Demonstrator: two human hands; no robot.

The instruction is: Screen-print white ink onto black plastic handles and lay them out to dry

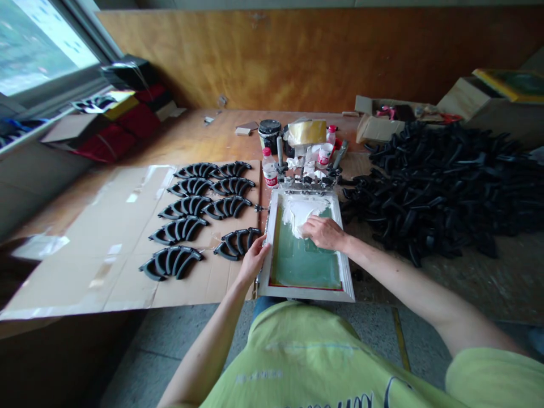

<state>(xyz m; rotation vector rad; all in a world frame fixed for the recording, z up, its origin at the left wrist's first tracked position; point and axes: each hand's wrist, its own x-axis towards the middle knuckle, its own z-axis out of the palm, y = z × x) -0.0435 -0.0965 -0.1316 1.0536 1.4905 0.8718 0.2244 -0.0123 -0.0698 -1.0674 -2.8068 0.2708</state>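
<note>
A silver-framed printing screen [308,272] with green mesh lies in front of me at the table's near edge. White ink [300,211] is smeared over its upper part. My left hand [255,256] grips the left rim of the frame. Over the mesh, at the lower edge of the ink, my right hand [323,232] is closed with its fingers pressed together; what they hold, if anything, is hidden. Metal clamps [308,182] sit at the frame's far end. Left of it, rows of curved black plastic pieces [181,231] rest on a cardboard sheet [123,226].
A big heap of black pieces [442,192] covers the table's right side. Behind the screen stand a red-capped bottle [269,170], a dark tub [269,135] and a paper cup [325,154]. Boxes [121,122] stand by the window; an open carton [380,127] sits back right.
</note>
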